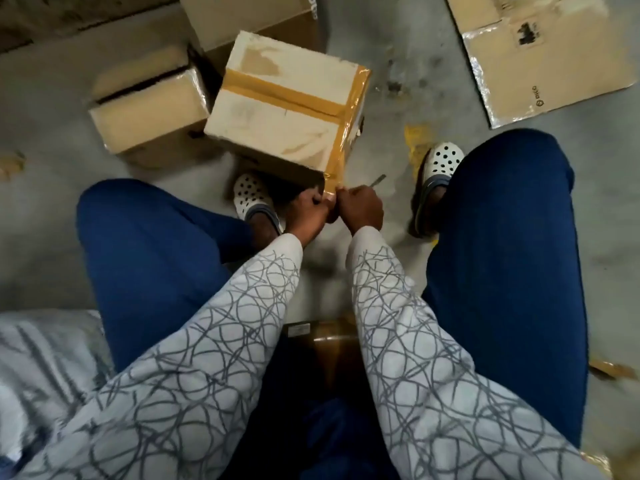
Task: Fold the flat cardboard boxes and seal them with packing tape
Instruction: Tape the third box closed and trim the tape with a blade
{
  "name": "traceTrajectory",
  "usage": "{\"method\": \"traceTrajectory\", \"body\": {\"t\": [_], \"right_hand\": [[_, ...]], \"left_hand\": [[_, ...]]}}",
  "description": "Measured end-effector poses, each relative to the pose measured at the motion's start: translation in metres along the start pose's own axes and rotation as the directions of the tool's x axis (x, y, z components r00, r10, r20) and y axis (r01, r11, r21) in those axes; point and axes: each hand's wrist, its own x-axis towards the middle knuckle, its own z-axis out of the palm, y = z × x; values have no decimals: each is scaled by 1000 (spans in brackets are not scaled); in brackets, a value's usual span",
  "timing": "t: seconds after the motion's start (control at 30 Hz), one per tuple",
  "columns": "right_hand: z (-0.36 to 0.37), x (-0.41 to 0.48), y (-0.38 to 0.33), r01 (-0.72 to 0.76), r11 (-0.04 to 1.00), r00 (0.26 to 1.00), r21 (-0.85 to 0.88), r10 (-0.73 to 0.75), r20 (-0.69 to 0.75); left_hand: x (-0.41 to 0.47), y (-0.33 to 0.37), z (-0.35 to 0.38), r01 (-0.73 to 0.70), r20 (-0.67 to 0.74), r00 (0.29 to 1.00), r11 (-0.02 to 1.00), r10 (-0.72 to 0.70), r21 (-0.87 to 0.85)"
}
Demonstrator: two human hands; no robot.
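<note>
A folded cardboard box [277, 112] stands on the floor between my feet, with brown packing tape [346, 133] crossing its top and running down its near right edge. Both hands meet at the tape's lower end, at the box's near corner. My left hand [306, 211] pinches the tape strip there. My right hand [362, 209] grips a thin grey blade [378, 181] that sticks out past its knuckles, right beside the tape. The tape roll is hidden behind my hands.
A second box [149, 112] with an unsealed top seam sits at the left, a larger one [249, 19] behind. A flat box [543, 57] lies at the upper right. My knees flank the hands. A taped brown box [329, 344] lies under my forearms.
</note>
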Motion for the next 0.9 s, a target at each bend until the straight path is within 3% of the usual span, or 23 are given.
{"method": "traceTrajectory", "body": {"t": [0.07,0.13,0.3,0.5,0.7,0.8,0.9], "right_hand": [[-6,5,0,54,996,987,-69,-64,-144],[-6,13,-7,133,989,972,-63,-143,-187],[12,34,-27,204,978,979,-54,-202,31],[24,61,-16,-69,989,997,133,65,34],[33,68,-22,-188,963,982,191,190,10],[29,68,-22,-220,944,975,246,203,93],[24,64,-15,-114,957,987,268,79,138]], "left_hand": [[-2,0,-8,-57,-1,998,997,57,60],[-4,-2,-13,-95,2,995,991,95,98],[-7,-10,-13,-133,-13,991,980,136,150],[7,-19,-6,-43,-84,995,986,58,163],[19,-37,-5,149,-207,970,983,-125,103],[12,-41,-13,145,-176,976,986,-130,78],[7,-41,-19,105,-119,988,994,-99,43]]}}
